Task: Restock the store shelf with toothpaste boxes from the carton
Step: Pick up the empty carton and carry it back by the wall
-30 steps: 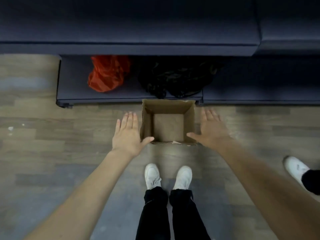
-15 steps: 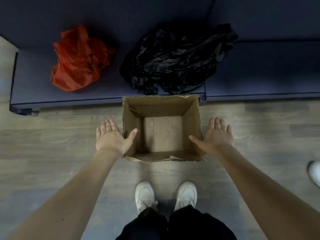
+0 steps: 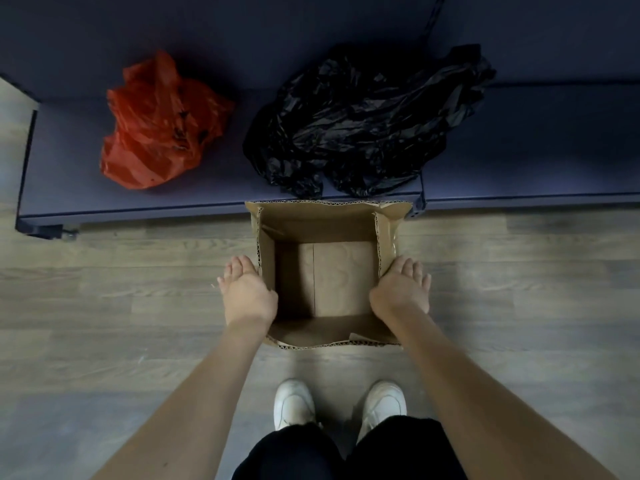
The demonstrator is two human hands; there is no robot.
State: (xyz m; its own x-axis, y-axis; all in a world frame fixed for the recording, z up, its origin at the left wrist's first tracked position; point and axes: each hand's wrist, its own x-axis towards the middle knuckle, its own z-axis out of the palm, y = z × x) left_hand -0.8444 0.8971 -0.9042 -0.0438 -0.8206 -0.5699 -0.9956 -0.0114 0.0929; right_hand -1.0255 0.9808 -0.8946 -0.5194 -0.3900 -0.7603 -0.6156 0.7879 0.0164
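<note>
Fingers (image 3: 242,268) seemingly flank upright, open-topped carton (image 3: 325,216).

Carton (image 3: 325,220), centre of frame: plain brown cardboard, inside and out. Crumpled plastic bag (image 3: 159,123), upper left: orange-red. Crumpled plastic bag (image 3: 363,123), upper centre: glossy black. Shelf base (image 3: 519,161), across the top: dark navy blue. Floor (image 3: 104,306): grey-brown wood-grain planks. Shoes (image 3: 294,403), bottom centre: white. Trousers (image 3: 291,452), bottom edge: black.

place: probably a shop | cues: low dark shelf (image 3: 221,199), wood-look floor (image 3: 104,306), open carton (image 3: 322,216)
</note>
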